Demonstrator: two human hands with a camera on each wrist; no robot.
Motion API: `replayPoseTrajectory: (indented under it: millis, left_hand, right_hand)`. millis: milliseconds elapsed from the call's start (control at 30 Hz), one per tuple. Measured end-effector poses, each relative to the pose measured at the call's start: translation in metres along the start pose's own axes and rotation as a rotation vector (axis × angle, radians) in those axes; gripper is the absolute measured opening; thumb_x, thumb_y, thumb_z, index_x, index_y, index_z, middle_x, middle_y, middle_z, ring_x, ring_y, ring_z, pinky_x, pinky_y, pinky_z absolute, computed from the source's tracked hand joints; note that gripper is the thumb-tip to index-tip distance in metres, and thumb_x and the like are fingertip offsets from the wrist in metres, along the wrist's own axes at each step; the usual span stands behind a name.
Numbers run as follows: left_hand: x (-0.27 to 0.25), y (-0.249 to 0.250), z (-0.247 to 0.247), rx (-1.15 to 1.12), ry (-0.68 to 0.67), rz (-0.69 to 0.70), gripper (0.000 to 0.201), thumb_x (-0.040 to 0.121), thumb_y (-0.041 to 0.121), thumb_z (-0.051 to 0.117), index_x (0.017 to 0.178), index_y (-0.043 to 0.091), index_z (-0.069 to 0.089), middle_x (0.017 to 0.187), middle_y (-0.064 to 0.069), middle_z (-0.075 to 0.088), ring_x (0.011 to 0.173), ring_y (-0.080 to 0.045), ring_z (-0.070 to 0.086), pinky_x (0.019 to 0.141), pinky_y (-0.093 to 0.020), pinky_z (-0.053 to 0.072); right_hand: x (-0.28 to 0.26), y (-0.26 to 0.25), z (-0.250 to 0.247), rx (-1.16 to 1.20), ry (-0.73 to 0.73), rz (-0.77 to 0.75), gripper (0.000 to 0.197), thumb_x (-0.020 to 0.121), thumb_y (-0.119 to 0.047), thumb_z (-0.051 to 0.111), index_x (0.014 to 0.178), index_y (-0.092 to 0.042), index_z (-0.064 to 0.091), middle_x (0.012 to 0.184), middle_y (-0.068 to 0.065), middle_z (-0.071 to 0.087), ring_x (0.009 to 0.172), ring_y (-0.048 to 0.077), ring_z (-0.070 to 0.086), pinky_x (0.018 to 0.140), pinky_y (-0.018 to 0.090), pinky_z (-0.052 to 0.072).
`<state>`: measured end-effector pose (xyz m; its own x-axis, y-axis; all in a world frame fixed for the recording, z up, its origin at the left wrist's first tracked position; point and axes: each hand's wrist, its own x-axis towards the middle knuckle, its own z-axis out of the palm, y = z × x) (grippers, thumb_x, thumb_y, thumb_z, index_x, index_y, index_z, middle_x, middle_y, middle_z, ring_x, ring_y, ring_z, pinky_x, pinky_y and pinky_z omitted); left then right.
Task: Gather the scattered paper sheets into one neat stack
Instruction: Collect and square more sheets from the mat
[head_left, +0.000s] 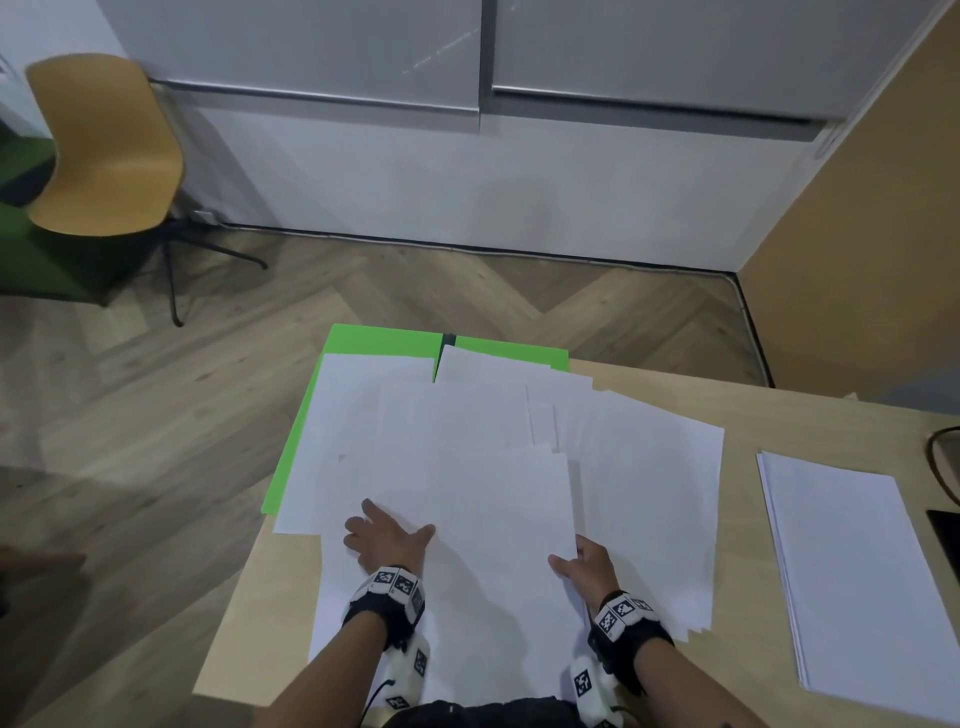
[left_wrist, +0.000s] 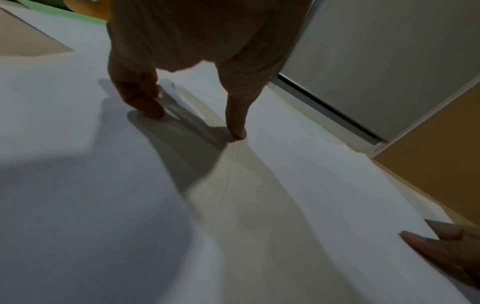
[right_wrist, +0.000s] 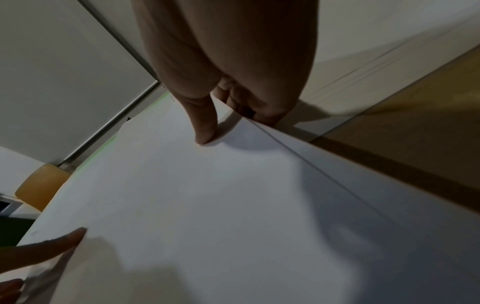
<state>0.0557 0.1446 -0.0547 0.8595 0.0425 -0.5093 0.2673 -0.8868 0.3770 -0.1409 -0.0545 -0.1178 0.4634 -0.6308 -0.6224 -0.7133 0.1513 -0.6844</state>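
Several white paper sheets (head_left: 467, 441) lie fanned over one another on the wooden table (head_left: 244, 623), partly covering green sheets (head_left: 374, 340) at the far end. My left hand (head_left: 384, 525) rests flat on the near-left sheets with spread fingers; the left wrist view shows its fingertips (left_wrist: 148, 109) and thumb pressing the paper (left_wrist: 298, 185). My right hand (head_left: 571, 558) pinches the near-right edge of the top sheet (head_left: 498, 499). In the right wrist view its thumb (right_wrist: 205, 131) lies on top of the sheet (right_wrist: 207, 205) and the other fingers curl under the edge.
A neat stack of white sheets (head_left: 852, 571) lies apart on the table's right side. A black cable (head_left: 939, 467) and a dark flat device (head_left: 948, 535) sit at the right edge. An orange chair (head_left: 104, 150) stands on the floor far left.
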Motion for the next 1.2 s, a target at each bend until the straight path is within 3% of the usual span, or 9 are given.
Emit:
replayPoseTrajectory:
  millis: [133,300,400,600,700,833,933,1067,1200]
  left_hand:
    - [0.008,-0.006,0.0,0.016,0.021,-0.005,0.093,0.063,0.038,0.089,0.129,0.003,0.033,0.129,-0.02,0.04,0.117,-0.037,0.041,0.092,-0.047,0.046]
    - [0.01,-0.009,-0.005,-0.045,-0.055,-0.022,0.059,0.071,0.03,0.077,0.117,0.014,0.044,0.109,-0.011,0.047,0.115,-0.037,0.041,0.096,-0.045,0.042]
    - [0.011,-0.008,-0.004,-0.031,-0.052,0.024,0.043,0.069,0.027,0.076,0.105,0.018,0.055,0.114,-0.008,0.045,0.116,-0.032,0.039,0.092,-0.042,0.042]
    - [0.0,0.0,-0.012,-0.375,-0.083,0.139,0.054,0.074,0.025,0.081,0.112,0.016,0.044,0.109,-0.004,0.055,0.094,-0.029,0.057,0.08,-0.035,0.044]
    - [0.004,0.015,-0.028,-0.293,-0.115,0.313,0.022,0.08,0.02,0.073,0.099,0.015,0.063,0.099,-0.005,0.07,0.092,-0.028,0.066,0.073,-0.03,0.046]
    - [0.013,0.05,-0.064,-0.153,0.077,0.488,0.017,0.091,0.018,0.061,0.105,0.009,0.059,0.104,-0.016,0.069,0.098,-0.039,0.063,0.072,-0.034,0.039]
    - [0.009,0.082,-0.092,-0.247,0.242,0.562,0.016,0.093,0.016,0.057,0.108,0.009,0.055,0.099,-0.018,0.07,0.093,-0.042,0.062,0.071,-0.038,0.04]
    - [-0.006,0.125,-0.131,-0.584,0.359,0.709,0.004,0.093,0.014,0.059,0.095,0.014,0.056,0.077,-0.002,0.065,0.075,-0.031,0.06,0.063,-0.032,0.038]
    - [-0.009,0.149,-0.153,-0.862,0.404,0.755,0.012,0.091,0.013,0.062,0.098,0.021,0.056,0.074,0.015,0.06,0.065,-0.002,0.055,0.064,-0.024,0.043]
  right_hand:
    - [0.001,0.002,0.0,0.005,0.012,-0.013,0.018,0.078,-0.009,0.073,0.093,0.001,0.069,0.088,0.01,0.073,0.077,0.018,0.061,0.079,0.03,0.051]
    - [-0.005,-0.004,-0.001,0.05,0.005,-0.024,0.009,0.082,-0.003,0.072,0.091,-0.007,0.072,0.09,0.005,0.075,0.081,0.02,0.065,0.079,0.028,0.051]
    - [-0.006,-0.004,-0.002,0.072,-0.001,-0.025,0.011,0.082,-0.003,0.072,0.089,-0.011,0.072,0.09,0.004,0.076,0.083,0.02,0.067,0.082,0.03,0.052]
    - [-0.007,-0.004,0.0,0.117,-0.012,0.003,0.018,0.081,-0.002,0.072,0.091,-0.016,0.074,0.093,-0.002,0.076,0.095,0.022,0.07,0.092,0.035,0.054]
    - [-0.009,-0.006,0.0,0.134,-0.003,0.025,0.018,0.081,-0.002,0.072,0.093,-0.015,0.074,0.095,-0.001,0.076,0.096,0.022,0.069,0.094,0.037,0.054]
    - [-0.015,-0.012,-0.002,0.124,-0.012,0.028,0.018,0.082,-0.002,0.071,0.093,-0.016,0.073,0.095,-0.001,0.076,0.097,0.023,0.069,0.091,0.033,0.053]
    - [-0.015,-0.013,-0.001,0.098,-0.019,0.04,0.016,0.083,-0.004,0.071,0.096,-0.012,0.072,0.098,0.003,0.074,0.1,0.029,0.068,0.089,0.032,0.051]
    - [-0.009,-0.007,0.004,0.063,-0.005,0.103,0.04,0.082,-0.019,0.072,0.12,-0.007,0.066,0.119,0.007,0.069,0.115,0.029,0.063,0.099,0.037,0.05]
    - [-0.005,-0.003,0.004,0.068,-0.003,0.117,0.043,0.074,-0.026,0.073,0.11,-0.003,0.066,0.108,0.003,0.07,0.1,0.026,0.065,0.091,0.034,0.05]
